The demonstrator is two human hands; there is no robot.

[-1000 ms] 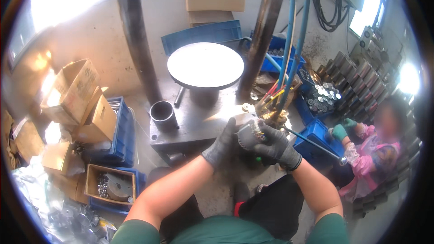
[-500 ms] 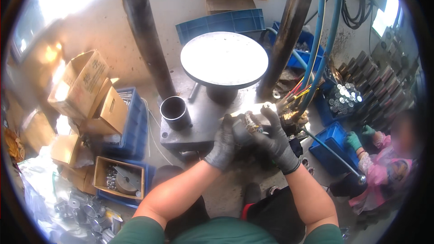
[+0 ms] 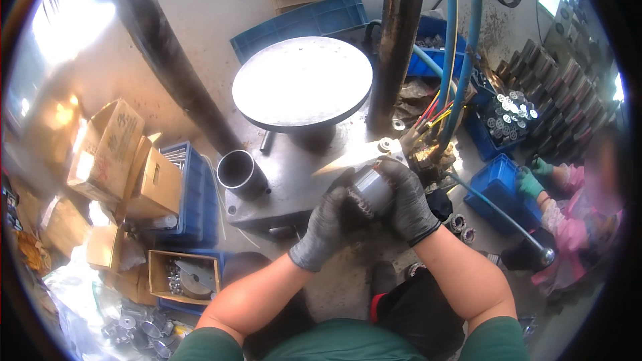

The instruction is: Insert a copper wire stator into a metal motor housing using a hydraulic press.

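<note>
Together left hand (image 3: 326, 227) and right hand (image 3: 404, 202) grip a metal cylinder (image 3: 369, 189)

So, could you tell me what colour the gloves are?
Dark grey, on both the left hand and right hand, head view.

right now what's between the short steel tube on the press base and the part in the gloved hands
In the head view, only bare grey press base plate lies between the short steel tube and the metal cylinder, held by left hand and right hand.
</note>
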